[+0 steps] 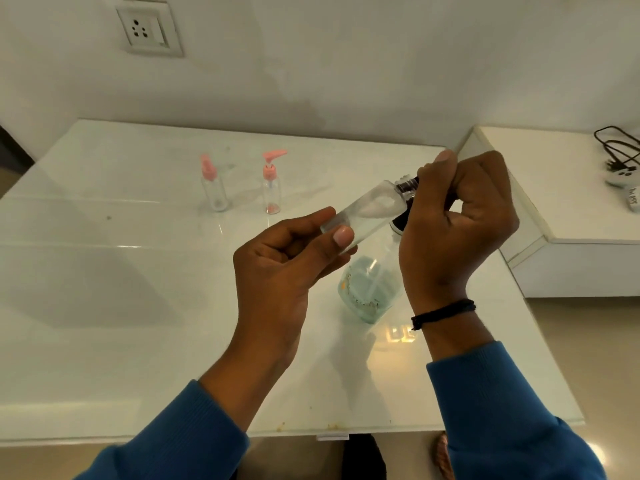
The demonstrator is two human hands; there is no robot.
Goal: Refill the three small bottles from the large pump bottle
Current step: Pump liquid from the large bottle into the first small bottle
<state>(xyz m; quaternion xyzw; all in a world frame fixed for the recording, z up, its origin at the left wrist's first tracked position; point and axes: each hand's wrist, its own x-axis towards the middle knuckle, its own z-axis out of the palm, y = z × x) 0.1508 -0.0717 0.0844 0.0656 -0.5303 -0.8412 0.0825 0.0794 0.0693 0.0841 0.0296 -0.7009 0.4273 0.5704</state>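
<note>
Head view: the left hand (277, 268) pinches a small clear bottle (367, 211) tilted over the desk (121, 271), steadying it while the right hand (457, 223) curls round its dark cap (407, 184) (probably twisting it); the large pump bottle (369, 289) stands beneath.

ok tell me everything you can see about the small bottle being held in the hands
The small clear bottle looks like transparent plastic, with a dark threaded neck or cap at its upper right end. It is tilted, nearly on its side, held in the air above the large pump bottle. The left hand pinches its base between thumb and fingers; the right hand grips the dark top end. Whitish residue or a reflection shows inside; I cannot tell which.
</note>
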